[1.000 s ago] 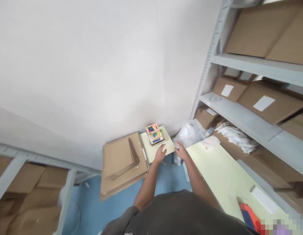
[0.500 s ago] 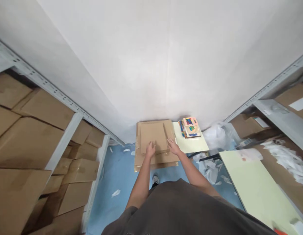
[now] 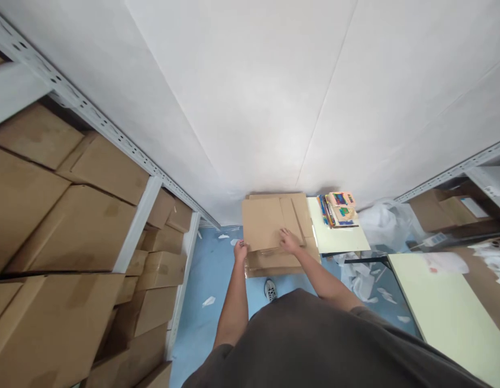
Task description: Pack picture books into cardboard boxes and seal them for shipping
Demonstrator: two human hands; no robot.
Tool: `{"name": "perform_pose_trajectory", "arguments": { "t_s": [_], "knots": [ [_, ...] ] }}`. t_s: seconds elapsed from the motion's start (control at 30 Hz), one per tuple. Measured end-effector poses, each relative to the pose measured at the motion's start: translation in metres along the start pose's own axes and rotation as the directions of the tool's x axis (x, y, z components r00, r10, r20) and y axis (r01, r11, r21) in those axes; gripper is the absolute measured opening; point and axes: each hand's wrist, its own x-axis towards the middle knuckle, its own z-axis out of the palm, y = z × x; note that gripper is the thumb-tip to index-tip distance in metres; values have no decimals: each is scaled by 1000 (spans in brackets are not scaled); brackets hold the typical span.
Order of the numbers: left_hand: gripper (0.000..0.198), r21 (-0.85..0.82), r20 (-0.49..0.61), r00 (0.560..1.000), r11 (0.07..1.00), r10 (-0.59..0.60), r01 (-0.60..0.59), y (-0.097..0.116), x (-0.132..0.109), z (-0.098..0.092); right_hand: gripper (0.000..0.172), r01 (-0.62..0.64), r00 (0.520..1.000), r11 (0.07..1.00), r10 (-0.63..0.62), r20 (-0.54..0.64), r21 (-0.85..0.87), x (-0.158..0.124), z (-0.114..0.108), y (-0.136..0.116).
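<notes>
**Both hands on the cardboard pile**

The stack of flattened brown cardboard sheets (image 3: 270, 226) lies on the blue floor against the white wall. The left hand (image 3: 241, 250) is curled over its near left corner, seemingly pinching the top sheets' edge. The right hand (image 3: 289, 240) lies flat on top, fingers spread, probably to stop the sheets sliding. Just right of the stack stands a small pale-green table (image 3: 341, 245).

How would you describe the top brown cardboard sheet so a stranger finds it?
Look where the white wall meets the blue floor. A stack of flattened brown cardboard lies there. Its top sheet alone has the left hand at its near corner and the right hand resting on it.
</notes>
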Motion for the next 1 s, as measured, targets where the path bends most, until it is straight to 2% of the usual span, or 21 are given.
{"name": "perform_pose_trajectory", "arguments": {
  "t_s": [0.1,0.17,0.23,0.33,0.47,0.6,0.77,0.9,1.0],
  "knots": [
    [49,-242,144,989,969,-23,58,8,-4,-4,83,-32,973,939,107,-203,343,-2,-12,6],
    [58,-296,204,979,954,19,43,18,-8,1,84,-27,962,820,178,-208,572,-7,-28,12],
    [64,-299,255,965,954,63,16,32,-11,10,81,-19,969,661,198,-150,750,-18,-50,21],
    [66,-259,359,926,966,120,-25,57,-19,34,72,17,975,465,190,-118,885,-45,-94,39],
    [67,-188,558,811,979,175,-81,96,-42,81,79,50,978,339,173,-114,940,-104,-160,79],
    [85,-118,747,640,983,181,-140,138,-87,152,88,131,971,241,166,-174,962,-187,-222,133],
    [107,-101,915,379,988,140,-120,177,-168,268,92,252,931,152,233,-282,956,-310,-279,218],
    [111,-37,981,179,981,72,-193,189,-238,368,97,319,883,136,316,-346,938,-413,-302,289],
    [110,-2,999,36,972,10,-234,187,-288,438,98,352,840,145,386,-380,925,-487,-304,333]
  ]
}}
